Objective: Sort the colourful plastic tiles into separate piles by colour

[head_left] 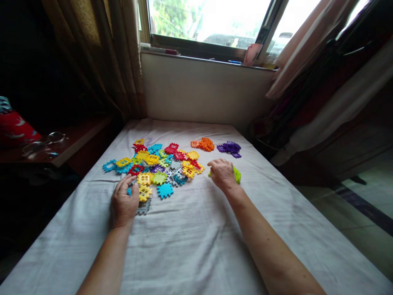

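My left hand (125, 200) rests at the near left edge of a mixed heap of toothed plastic building tiles. Its fingers are stretched out beside a yellow window tile (145, 192) and a grey tile (143, 207); part of a blue tile shows by its fingers. Over a group of lime green tiles (237, 175) is my right hand (223, 173), with its fingers bent together and its back toward me. It covers most of that group, and whatever its fingertips hold is hidden. A blue square tile (165, 190) lies at the heap's front, near a light green tile (159, 178).
Orange tiles (203, 144) and purple tiles (229, 148) form separate piles toward the back right. A wrinkled pale sheet (184, 246) covers the table. Glasses (55, 139) lie on a dark side surface at left. Beyond the table are a wall, a window and curtains.
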Action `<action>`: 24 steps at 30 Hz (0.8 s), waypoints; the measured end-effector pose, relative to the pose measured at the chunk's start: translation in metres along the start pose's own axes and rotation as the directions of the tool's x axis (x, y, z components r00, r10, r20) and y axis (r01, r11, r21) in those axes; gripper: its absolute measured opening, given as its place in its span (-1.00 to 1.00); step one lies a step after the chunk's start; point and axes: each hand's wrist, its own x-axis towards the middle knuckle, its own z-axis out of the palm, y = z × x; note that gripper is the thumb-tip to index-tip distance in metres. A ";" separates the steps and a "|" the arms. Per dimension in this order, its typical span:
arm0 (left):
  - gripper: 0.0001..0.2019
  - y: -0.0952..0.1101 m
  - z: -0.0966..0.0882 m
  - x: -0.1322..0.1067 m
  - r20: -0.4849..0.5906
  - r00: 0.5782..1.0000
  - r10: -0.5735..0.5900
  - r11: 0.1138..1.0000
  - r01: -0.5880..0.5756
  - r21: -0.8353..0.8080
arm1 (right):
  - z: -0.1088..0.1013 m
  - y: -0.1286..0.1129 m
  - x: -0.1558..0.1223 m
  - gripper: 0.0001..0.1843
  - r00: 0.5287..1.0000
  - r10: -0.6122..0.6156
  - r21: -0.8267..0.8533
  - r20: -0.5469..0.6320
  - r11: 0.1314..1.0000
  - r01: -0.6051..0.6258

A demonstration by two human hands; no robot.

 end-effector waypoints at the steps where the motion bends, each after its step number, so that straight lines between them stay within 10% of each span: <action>1: -0.73 0.000 0.000 0.000 -0.002 1.000 0.000 1.000 0.000 0.000 | 0.000 -0.013 0.001 -0.68 0.999 -0.040 0.015 0.008 0.999 0.039; 13: -0.75 0.002 0.000 0.000 0.002 1.000 -0.016 1.000 0.016 0.000 | 0.031 -0.142 0.009 -0.61 0.919 -0.392 0.190 0.046 0.906 0.377; 19: -0.74 0.001 0.000 0.000 -0.001 1.000 -0.014 1.000 0.014 -0.005 | 0.018 -0.137 0.007 -0.62 0.926 -0.377 0.213 -0.026 0.903 0.373; 24: -0.73 0.001 0.000 0.000 0.013 0.999 -0.030 1.000 0.030 -0.009 | 0.007 -0.078 -0.007 -0.58 0.969 -0.209 0.215 -0.129 0.948 0.233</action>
